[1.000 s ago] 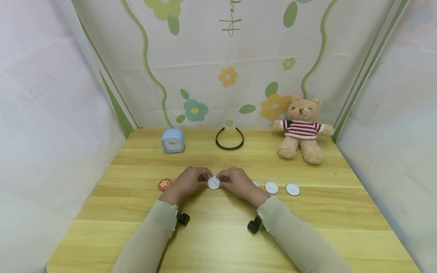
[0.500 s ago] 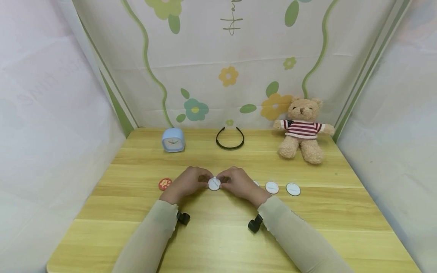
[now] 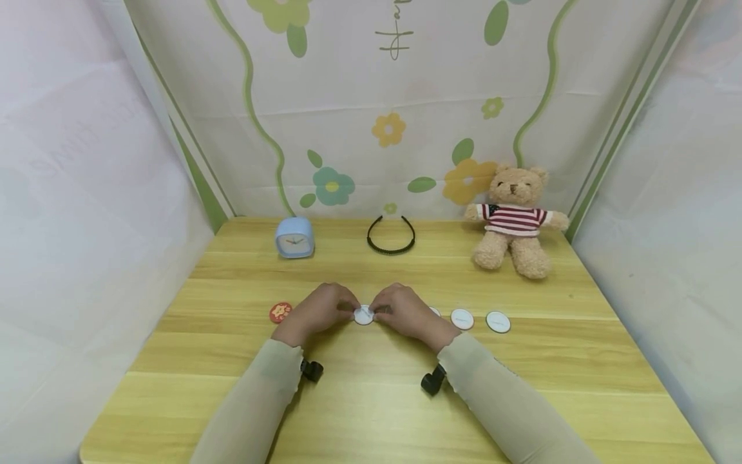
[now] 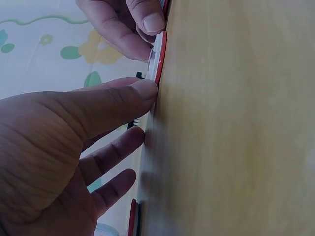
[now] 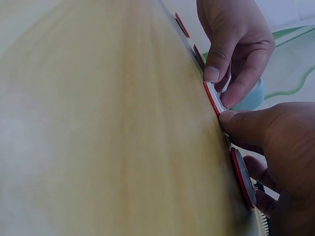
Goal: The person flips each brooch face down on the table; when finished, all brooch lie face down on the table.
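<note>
In the head view a round white-faced badge with a red rim lies on or just at the tabletop in the middle. My left hand pinches its left edge between thumb and fingers. From the other side my right hand pinches the right edge. The left wrist view shows the badge's red rim between the two hands, tilted little from the table. A red badge with a yellow flower lies left of my left hand. Partly behind my right hand lies another white-faced badge.
Two more white-faced badges, one nearer and one farther out, lie to the right in the row. Behind stand a blue alarm clock, a black headband and a teddy bear. Printed cloth walls enclose the wooden table.
The badge between my hands has come down slightly toward me and looks flatter against the table. Both hands have stayed almost in place, with small finger shifts at its edges.
</note>
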A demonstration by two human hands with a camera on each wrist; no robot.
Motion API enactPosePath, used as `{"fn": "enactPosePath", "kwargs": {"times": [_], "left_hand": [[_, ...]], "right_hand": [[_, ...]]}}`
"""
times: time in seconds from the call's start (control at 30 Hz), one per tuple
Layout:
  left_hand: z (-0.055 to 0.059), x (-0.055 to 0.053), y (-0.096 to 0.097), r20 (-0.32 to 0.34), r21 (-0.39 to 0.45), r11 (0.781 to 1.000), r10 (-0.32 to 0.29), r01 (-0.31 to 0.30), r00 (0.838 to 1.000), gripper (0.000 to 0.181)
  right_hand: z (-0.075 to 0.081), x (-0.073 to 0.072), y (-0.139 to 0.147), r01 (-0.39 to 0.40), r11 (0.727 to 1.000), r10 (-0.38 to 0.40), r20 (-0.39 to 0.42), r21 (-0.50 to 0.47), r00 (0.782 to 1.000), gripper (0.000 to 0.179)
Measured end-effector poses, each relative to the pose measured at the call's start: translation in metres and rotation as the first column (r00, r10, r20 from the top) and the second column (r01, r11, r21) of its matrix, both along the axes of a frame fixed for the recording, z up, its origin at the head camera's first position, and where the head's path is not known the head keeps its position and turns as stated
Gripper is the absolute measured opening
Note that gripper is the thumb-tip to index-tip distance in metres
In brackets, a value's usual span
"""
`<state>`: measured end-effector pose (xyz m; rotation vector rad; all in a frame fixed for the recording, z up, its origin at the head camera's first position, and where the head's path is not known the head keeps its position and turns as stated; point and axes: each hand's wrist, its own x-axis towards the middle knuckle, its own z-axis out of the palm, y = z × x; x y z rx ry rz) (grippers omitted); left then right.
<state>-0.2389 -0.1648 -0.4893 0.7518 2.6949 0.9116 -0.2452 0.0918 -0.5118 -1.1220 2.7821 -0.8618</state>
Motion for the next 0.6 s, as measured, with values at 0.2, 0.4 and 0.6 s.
{"fn": "enactPosePath", "kwargs": {"times": [0.2,0.4,0.6], "left_hand": [[-0.001,-0.001,0.001,-0.031,-0.015,1.0,-0.017,0.016,0.999,0.015],[0.001,0.001,-0.001,-0.024,-0.019,1.0,-0.008,0.008,1.0,0.015],[0.011,0.003,-0.026,0.024,-0.007,0.996,0.093,-0.092,0.995,0.034]], "right_hand": [[-0.002,-0.002,0.001,-0.013,1.0,0.014,-0.024,0.027,1.0,0.015],[-0.003,-0.001,0.0,-0.011,0.999,0.013,-0.034,0.038,0.999,0.015],[0.0,0.0,0.0,-0.015,0.999,0.017,-0.042,0.031,0.999,0.015]]}}
